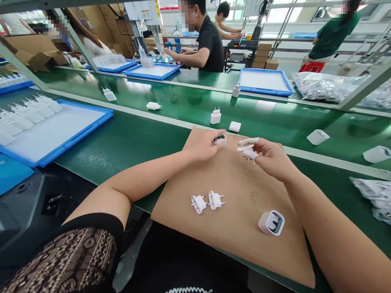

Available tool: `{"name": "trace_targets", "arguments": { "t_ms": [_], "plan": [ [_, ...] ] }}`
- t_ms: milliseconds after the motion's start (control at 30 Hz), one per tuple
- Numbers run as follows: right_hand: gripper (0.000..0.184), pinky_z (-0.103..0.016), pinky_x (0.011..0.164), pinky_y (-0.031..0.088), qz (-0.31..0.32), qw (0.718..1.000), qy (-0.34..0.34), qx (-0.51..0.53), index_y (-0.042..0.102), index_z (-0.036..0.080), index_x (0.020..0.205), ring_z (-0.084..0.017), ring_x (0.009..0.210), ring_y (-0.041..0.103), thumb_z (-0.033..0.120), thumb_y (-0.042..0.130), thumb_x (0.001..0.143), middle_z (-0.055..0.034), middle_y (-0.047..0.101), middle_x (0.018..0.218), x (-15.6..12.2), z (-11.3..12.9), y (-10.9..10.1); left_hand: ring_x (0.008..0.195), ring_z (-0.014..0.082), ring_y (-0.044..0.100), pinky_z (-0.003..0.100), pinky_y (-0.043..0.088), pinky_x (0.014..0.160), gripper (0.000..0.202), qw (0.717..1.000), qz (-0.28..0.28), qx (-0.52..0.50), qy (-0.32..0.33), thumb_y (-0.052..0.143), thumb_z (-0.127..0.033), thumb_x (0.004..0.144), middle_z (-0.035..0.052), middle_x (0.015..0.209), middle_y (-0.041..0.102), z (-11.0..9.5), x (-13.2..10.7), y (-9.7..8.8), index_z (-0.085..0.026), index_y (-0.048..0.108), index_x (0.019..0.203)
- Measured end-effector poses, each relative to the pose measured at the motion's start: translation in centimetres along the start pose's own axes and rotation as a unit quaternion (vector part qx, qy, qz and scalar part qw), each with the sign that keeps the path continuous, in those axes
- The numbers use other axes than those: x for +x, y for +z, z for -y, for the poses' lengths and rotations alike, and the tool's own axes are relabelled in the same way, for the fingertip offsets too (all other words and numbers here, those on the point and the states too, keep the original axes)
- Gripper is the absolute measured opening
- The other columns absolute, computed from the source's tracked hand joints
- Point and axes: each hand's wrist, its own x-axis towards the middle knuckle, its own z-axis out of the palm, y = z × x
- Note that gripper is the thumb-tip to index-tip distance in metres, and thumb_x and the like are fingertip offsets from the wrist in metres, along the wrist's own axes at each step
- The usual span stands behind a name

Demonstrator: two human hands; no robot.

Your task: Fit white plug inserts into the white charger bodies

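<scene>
My left hand [203,145] is closed around a white charger housing [220,139] at the far edge of the brown cardboard sheet [230,230]. Dark parts show in the housing's open end. To its right, my right hand [274,160] pinches a white plug cap [248,152], partly hidden by the fingers; a pale cover sits on one fingertip. The two held pieces are apart. Nearer me on the cardboard lie two white plug caps with pins, one left [199,204] and one right [216,200]. An open charger housing [271,223] rests at the sheet's lower right.
Several white chargers and housings, such as one upright charger [215,116], stand on the green belt [181,93]. A blue-rimmed tray [76,125] with chargers is at left. Plastic bags [380,200] lie at right. Across the belt, a person in black [210,45] works.
</scene>
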Motion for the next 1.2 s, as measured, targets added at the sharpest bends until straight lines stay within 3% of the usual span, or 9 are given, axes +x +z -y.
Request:
{"name": "trace_targets", "arguments": {
  "t_ms": [100,167,267,433,600,733,900,1067,1200],
  "plan": [
    [0.039,-0.038,0.076,0.055,-0.012,0.992,-0.039,-0.123,0.065,0.022,0.113,-0.021,0.083,0.068,0.025,0.068,0.074,-0.0087,0.072,0.099,-0.2,-0.1,-0.4,0.128,0.0245,0.060,0.042,0.048,0.112,0.051,0.987,0.142,-0.067,0.043,0.061,-0.027,0.093,0.0091,0.143,0.062,-1.9,-3.7,1.6,-0.024,0.056,0.143],
    [0.048,-0.038,0.073,0.056,-0.025,0.981,-0.053,-0.187,0.061,0.022,0.118,-0.022,0.081,0.068,0.022,0.069,0.071,-0.0083,0.072,0.097,-0.5,-0.1,-0.6,0.121,0.0237,0.064,0.041,0.053,0.105,0.059,0.978,0.172,-0.110,0.045,0.067,-0.027,0.090,0.0119,0.143,0.061,-2.4,-5.1,2.5,-0.022,0.052,0.146],
    [0.042,-0.040,0.075,0.056,-0.015,0.959,-0.077,-0.274,0.063,0.022,0.110,-0.026,0.090,0.070,0.016,0.063,0.069,-0.0091,0.073,0.101,-0.9,0.3,-0.3,0.109,0.0223,0.066,0.037,0.056,0.092,0.064,0.981,0.124,-0.145,0.022,0.079,-0.029,0.080,0.0139,0.136,0.062,-2.1,-5.6,3.5,-0.018,0.055,0.139],
    [0.053,-0.039,0.074,0.056,-0.025,0.938,-0.097,-0.333,0.060,0.020,0.118,-0.026,0.090,0.071,0.010,0.055,0.067,-0.0119,0.072,0.112,-1.2,1.2,0.9,0.083,0.0150,0.064,0.031,0.054,0.077,0.031,0.980,0.101,-0.168,0.013,0.074,-0.030,0.086,0.0043,0.101,0.071,-1.6,-5.6,4.4,-0.019,0.068,0.114],
    [0.031,-0.031,0.059,0.045,-0.039,0.922,-0.147,-0.357,0.069,0.023,0.105,-0.019,0.069,0.062,0.015,0.059,0.077,-0.0062,0.074,0.092,-1.0,2.0,1.0,0.084,0.0156,0.064,0.029,0.051,0.074,0.031,0.978,0.090,-0.185,-0.021,0.078,-0.029,0.081,0.0042,0.100,0.070,-2.1,-5.7,4.2,-0.017,0.068,0.108],
    [0.025,-0.031,0.060,0.042,-0.016,0.877,-0.251,-0.409,0.070,0.023,0.091,-0.020,0.070,0.057,0.010,0.051,0.082,-0.0048,0.063,0.075,-0.6,1.8,1.4,0.083,0.0151,0.063,0.029,0.049,0.074,0.027,0.977,0.104,-0.187,-0.009,0.075,-0.027,0.082,0.0026,0.096,0.069,-2.4,-5.5,3.9,-0.017,0.068,0.106],
    [0.037,-0.034,0.067,0.044,-0.012,0.841,-0.305,-0.447,0.066,0.021,0.110,-0.025,0.085,0.061,0.007,0.050,0.080,-0.0081,0.069,0.093,-0.2,1.1,2.6,0.081,0.0159,0.063,0.029,0.048,0.072,0.025,0.973,0.102,-0.206,-0.027,0.077,-0.030,0.079,0.0021,0.091,0.070,-2.0,-5.2,4.2,-0.015,0.069,0.097],
    [0.033,-0.031,0.059,0.035,0.004,0.816,-0.311,-0.488,0.062,0.021,0.093,-0.023,0.075,0.054,-0.001,0.047,0.074,-0.0058,0.061,0.080,-0.5,1.5,2.9,0.083,0.0155,0.064,0.028,0.048,0.073,0.024,0.970,0.092,-0.222,-0.032,0.079,-0.027,0.077,0.0011,0.091,0.071,-1.8,-5.2,4.6,-0.016,0.070,0.096],
    [0.037,-0.031,0.062,0.038,-0.024,0.807,-0.326,-0.492,0.062,0.020,0.097,-0.023,0.076,0.053,-0.002,0.047,0.073,-0.0058,0.061,0.081,-0.7,2.0,3.0,0.080,0.0148,0.063,0.028,0.047,0.070,0.022,0.974,0.091,-0.206,-0.028,0.077,-0.027,0.078,0.0010,0.090,0.071,-2.1,-5.3,4.4,-0.015,0.070,0.095]
  ]
}}
